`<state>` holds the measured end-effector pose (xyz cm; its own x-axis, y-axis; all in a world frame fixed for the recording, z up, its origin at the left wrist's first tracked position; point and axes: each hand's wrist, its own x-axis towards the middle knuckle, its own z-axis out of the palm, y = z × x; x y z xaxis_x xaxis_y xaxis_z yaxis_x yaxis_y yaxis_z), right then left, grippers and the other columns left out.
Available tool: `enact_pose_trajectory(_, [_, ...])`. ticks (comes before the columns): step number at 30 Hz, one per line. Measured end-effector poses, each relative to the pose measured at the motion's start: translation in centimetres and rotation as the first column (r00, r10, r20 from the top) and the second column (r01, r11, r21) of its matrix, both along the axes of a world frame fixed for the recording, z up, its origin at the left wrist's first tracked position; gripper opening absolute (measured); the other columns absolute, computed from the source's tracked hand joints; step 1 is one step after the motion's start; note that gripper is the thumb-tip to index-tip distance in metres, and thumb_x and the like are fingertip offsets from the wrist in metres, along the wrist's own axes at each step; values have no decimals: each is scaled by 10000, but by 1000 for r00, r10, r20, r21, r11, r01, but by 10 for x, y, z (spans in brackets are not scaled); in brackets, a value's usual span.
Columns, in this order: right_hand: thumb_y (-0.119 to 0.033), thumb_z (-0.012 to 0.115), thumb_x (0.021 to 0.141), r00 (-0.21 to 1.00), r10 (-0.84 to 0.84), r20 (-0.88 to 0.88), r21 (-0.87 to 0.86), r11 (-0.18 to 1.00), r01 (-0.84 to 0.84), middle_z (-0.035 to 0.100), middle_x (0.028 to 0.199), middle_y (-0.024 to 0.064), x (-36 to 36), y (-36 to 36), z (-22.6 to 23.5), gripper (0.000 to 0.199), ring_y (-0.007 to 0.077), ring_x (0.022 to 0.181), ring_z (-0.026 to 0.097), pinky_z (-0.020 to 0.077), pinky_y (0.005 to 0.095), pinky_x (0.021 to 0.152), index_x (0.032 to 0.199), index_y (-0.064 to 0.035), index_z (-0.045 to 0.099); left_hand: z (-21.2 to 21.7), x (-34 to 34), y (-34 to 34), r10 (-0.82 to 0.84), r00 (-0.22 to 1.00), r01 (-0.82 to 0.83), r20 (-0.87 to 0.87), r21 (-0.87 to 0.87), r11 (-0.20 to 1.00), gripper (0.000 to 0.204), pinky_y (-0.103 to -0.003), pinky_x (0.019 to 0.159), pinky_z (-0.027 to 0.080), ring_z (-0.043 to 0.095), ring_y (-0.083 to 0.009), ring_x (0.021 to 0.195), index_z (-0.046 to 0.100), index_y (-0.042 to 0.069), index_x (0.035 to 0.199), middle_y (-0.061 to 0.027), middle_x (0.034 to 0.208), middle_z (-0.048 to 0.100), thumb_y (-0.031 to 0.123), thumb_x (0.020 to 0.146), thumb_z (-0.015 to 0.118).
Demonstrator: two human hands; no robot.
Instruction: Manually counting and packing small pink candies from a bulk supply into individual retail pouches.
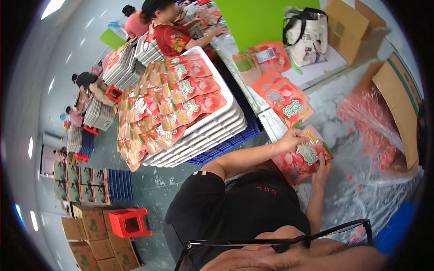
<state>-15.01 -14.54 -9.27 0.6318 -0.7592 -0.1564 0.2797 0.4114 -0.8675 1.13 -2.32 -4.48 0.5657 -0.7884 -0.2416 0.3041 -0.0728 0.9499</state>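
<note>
Far left, brown cartons (95,246) stand stacked on the floor (158,192), with blue crates (120,185) beyond them. A red stool (126,222) stands just right of the cartons. Open floor runs between the stool and the tray stack, leaving walking room.

Centre-left, stacked white trays (196,147) sit on a blue base (248,135). Filled pouches (181,92) overlap across the top tray; several overhang its left and near edges, while the right rim shows bare. A narrow dark gap separates the stack from the surface (323,101). A co-worker (174,36) in a red top works at the far end.

Centre-right, the left hand (291,139) pinches the upper left part of a red-and-tan pouch (298,160); the right hand (321,168) grips its right edge. The hands are apart, both clamped on that pouch, at the near edge of the surface; contact with the surface cannot be determined. Loose pouches (289,99) lie just beyond, along the left edge.

Far right, a carton (402,97) lined with clear plastic (359,108) holds pink pieces (382,147). Scattered pieces take up part of the room between pouch and carton. Beyond stands a white tote bag (309,40).
</note>
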Motion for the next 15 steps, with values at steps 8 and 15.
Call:
enact_pose_trajectory(8, [-211,535,1041,959,277,61,-64,960,-273,620,1217,84,44,-5,4,255,157,1042,610,496,314,871,1206,-24,590,60,35,53,233,957,-247,176,63,967,255,-267,467,443,528,-66,490,751,68,1048,9,648,617,236,1014,563])
enact_pose_trajectory(15, [-251,479,1060,963,256,-83,-28,965,-259,611,1268,153,24,-22,36,375,251,1052,648,527,351,902,1347,-11,510,88,171,221,968,14,-819,251,-553,155,254,-248,549,461,594,-96,646,640,-2,1109,-37,852,665,225,1004,595])
